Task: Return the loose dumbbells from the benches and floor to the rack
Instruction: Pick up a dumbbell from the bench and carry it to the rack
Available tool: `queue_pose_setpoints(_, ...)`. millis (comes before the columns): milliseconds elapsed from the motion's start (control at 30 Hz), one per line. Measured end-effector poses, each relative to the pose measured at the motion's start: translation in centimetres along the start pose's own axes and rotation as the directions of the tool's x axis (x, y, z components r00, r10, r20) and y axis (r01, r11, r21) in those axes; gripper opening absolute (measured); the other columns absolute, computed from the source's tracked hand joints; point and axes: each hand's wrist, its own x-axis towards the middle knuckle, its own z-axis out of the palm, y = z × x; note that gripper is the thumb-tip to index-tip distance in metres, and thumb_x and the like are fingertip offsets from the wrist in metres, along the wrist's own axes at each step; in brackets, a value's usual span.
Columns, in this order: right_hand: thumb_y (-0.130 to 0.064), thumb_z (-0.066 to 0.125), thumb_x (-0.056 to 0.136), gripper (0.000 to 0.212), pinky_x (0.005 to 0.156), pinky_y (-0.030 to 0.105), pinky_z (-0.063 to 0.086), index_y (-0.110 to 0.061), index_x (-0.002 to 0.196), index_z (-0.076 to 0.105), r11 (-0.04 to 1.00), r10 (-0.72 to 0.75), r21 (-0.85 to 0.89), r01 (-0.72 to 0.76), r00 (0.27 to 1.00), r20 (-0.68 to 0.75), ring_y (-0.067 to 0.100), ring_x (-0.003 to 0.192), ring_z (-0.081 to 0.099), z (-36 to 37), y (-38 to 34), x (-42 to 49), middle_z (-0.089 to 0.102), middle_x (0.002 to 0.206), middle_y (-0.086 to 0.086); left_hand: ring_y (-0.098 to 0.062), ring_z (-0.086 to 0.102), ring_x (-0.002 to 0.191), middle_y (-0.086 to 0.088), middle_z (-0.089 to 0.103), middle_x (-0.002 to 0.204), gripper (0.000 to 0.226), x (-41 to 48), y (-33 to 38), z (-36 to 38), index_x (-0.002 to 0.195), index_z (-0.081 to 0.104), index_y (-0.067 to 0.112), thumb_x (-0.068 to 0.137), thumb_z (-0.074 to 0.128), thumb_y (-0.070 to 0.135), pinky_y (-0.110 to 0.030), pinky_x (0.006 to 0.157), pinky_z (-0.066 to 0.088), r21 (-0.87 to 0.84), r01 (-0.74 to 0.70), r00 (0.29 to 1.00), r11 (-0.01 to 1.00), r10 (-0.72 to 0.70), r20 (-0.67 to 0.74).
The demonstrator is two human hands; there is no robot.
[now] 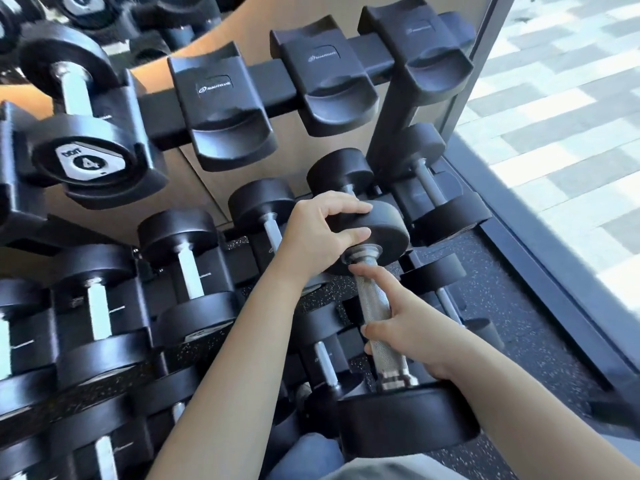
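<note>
A black dumbbell (377, 299) with a knurled steel handle is held in front of the rack (263, 74), its far head over the middle tier. My left hand (322, 233) grips that far head from the left, fingers over its top. My right hand (412, 327) holds the handle near the near head, index finger stretched along the bar. The top tier has three bare cradles (225, 109) to the right of a racked dumbbell marked 4 (83, 133).
Several black dumbbells (187, 268) fill the middle and lower tiers. A rack upright (394, 126) stands at the right end beside a dark window frame (540, 265). Speckled rubber floor (519, 306) lies to the right. Pale paving shows beyond the glass.
</note>
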Motion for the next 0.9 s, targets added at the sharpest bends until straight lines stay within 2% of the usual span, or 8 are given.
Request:
queue_pose_setpoints(67, 0.008, 0.051, 0.079, 0.073, 0.048, 0.017, 0.041, -0.046, 0.126, 0.037, 1.0, -0.005, 0.009, 0.005, 1.0, 0.008, -0.001, 0.044, 0.048, 0.5, -0.6, 0.8, 0.047, 0.101, -0.011, 0.001, 0.057, 0.093, 0.011, 0.062, 0.092, 0.033, 0.3, -0.5, -1.0, 0.092, 0.068, 0.022, 0.067, 0.075, 0.002, -0.012, 0.09, 0.04, -0.004, -0.012, 1.0, 1.0, 0.012, -0.003)
queue_pose_setpoints(233, 0.009, 0.051, 0.078, 0.073, 0.063, 0.038, 0.043, -0.05, 0.12, 0.04, 1.0, -0.003, 0.011, 0.004, 0.999, -0.033, 0.025, 0.063, 0.04, 2.8, -3.0, 3.7, 0.051, 0.087, 0.01, 0.001, 0.057, 0.091, 0.005, 0.063, 0.096, 0.033, 2.1, -2.1, -4.6, 0.092, 0.068, 0.022, 0.067, 0.075, 0.002, -0.009, 0.086, 0.039, -0.026, -0.04, 0.999, 0.999, 0.04, -0.033)
queue_pose_setpoints(400, 0.007, 0.053, 0.081, 0.071, 0.061, 0.007, 0.044, -0.047, 0.126, 0.038, 0.997, -0.07, -0.028, 0.069, 0.997, -0.039, -0.001, 0.069, 0.05, 4.3, -6.2, 6.8, 0.043, 0.128, -0.017, 0.009, 0.055, 0.089, 0.016, 0.06, 0.093, 0.033, 4.2, -4.0, -8.4, 0.091, 0.068, 0.024, 0.068, 0.075, 0.002, -0.009, 0.086, 0.04, -0.054, -0.056, 0.995, 0.997, 0.052, -0.079)
queue_pose_setpoints(500, 0.005, 0.053, 0.082, 0.069, 0.078, 0.03, 0.054, -0.049, 0.123, 0.04, 0.998, -0.055, -0.029, 0.054, 0.998, -0.03, 0.018, 0.074, 0.046, 5.3, -7.9, 8.6, 0.049, 0.132, 0.01, 0.011, 0.055, 0.09, 0.02, 0.058, 0.093, 0.029, 5.7, -5.1, -10.1, 0.09, 0.07, 0.021, 0.068, 0.075, 0.003, -0.006, 0.085, 0.038, -0.057, -0.066, 0.992, 0.996, 0.06, -0.113)
queue_pose_setpoints(600, 0.003, 0.053, 0.083, 0.067, 0.058, 0.027, 0.051, -0.051, 0.12, 0.04, 0.995, -0.068, -0.068, 0.068, 0.998, -0.003, 0.022, 0.058, 0.045, 5.5, -9.7, 10.8, 0.056, 0.116, 0.024, 0.012, 0.053, 0.093, 0.02, 0.057, 0.094, 0.028, 7.2, -6.1, -11.6, 0.09, 0.07, 0.023, 0.069, 0.075, 0.005, -0.004, 0.087, 0.035, -0.042, -0.059, 0.985, 0.997, 0.052, -0.164)
queue_pose_setpoints(733, 0.0, 0.053, 0.086, 0.066, 0.073, 0.049, 0.055, -0.052, 0.122, 0.037, 0.98, -0.141, -0.135, 0.145, 0.989, 0.037, 0.043, 0.077, 0.061, 4.9, -11.5, 13.9, 0.056, 0.118, 0.017, 0.008, 0.053, 0.096, 0.011, 0.06, 0.098, 0.026, 9.7, -6.4, -13.9, 0.091, 0.07, 0.02, 0.07, 0.074, 0.005, -0.005, 0.088, 0.034, -0.007, -0.075, 0.971, 0.997, 0.071, -0.23)
queue_pose_setpoints(833, -0.002, 0.055, 0.085, 0.067, 0.074, 0.04, 0.053, -0.054, 0.123, 0.035, 0.954, -0.211, -0.208, 0.217, 0.976, 0.052, 0.031, 0.079, 0.057, 4.1, -13.3, 16.4, 0.052, 0.121, -0.015, 0.004, 0.055, 0.094, 0.007, 0.06, 0.099, 0.025, 11.9, -6.2, -15.5, 0.092, 0.07, 0.017, 0.07, 0.074, 0.005, -0.006, 0.089, 0.035, 0.023, -0.108, 0.956, 0.994, 0.11, -0.272)
queue_pose_setpoints(900, 0.0, 0.055, 0.084, 0.067, 0.081, 0.045, 0.054, -0.051, 0.123, 0.037, 0.954, -0.234, -0.176, 0.242, 0.97, 0.065, 0.035, 0.086, 0.059, 3.5, -14.8, 18.2, 0.053, 0.122, -0.009, 0.003, 0.055, 0.094, 0.003, 0.061, 0.1, 0.026, 13.6, -6.1, -16.7, 0.094, 0.07, 0.013, 0.07, 0.073, 0.005, -0.008, 0.089, 0.036, 0.052, -0.129, 0.946, 0.99, 0.139, -0.294)
